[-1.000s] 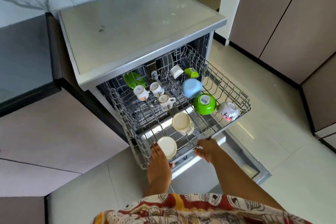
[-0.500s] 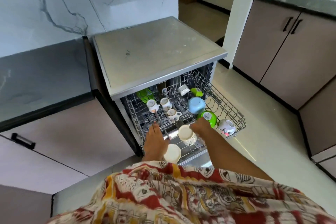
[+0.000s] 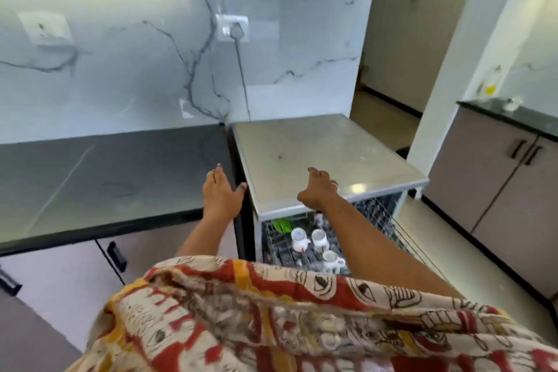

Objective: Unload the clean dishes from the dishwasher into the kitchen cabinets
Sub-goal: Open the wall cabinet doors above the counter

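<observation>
Looking down from head height into a kitchen corner, where a person is reaching both bare arms forward. The left hand [image 3: 222, 193], at the centre of the frame, is stretching out flat with fingers straight and thumb splayed to the right, holding nothing. It is lying over the right end of a black countertop [image 3: 105, 178]; whether it is touching the surface cannot be told. The right hand [image 3: 320, 190], just right of centre, is hanging over the front edge of the grey top of the dishwasher [image 3: 317, 148], fingers loosely bent, a ring showing on one finger, also holding nothing. Below that edge the wire rack [image 3: 379, 214] is standing pulled out toward the viewer, partly hidden by the right forearm and by a red, yellow and cream patterned garment [image 3: 271, 320] filling the bottom of the frame. Three white cups [image 3: 319, 239] are sitting in the rack's left side, two side by side and a third nearer the viewer. A blurred green dish [image 3: 280, 225] is lying behind them at the back left. Taupe cabinets [image 3: 489, 190] with dark handles are standing closed at the right edge. A white marble wall [image 3: 120, 84] with a socket [image 3: 232, 28] is filling the upper left.
</observation>
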